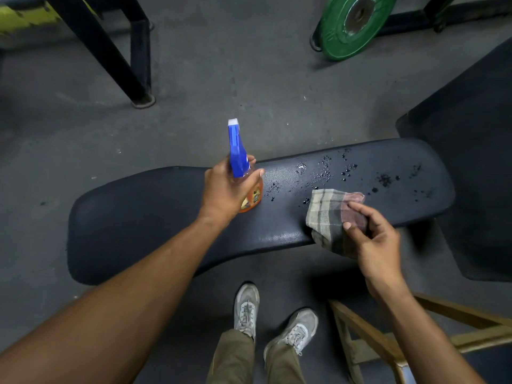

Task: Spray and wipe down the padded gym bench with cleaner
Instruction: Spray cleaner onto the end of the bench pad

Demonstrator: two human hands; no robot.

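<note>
Nearby, green plate and wooden frame — both off the bench.

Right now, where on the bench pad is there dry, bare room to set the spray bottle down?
The bench pad is bare and dry at its left end, left of the left hand holding the spray bottle. The right half is crowded: droplets cover it, and the right hand holds the cloth at its near edge.

Bare forearms, no sleeves; olive-green trousers; pale grey laced trainers.
</note>
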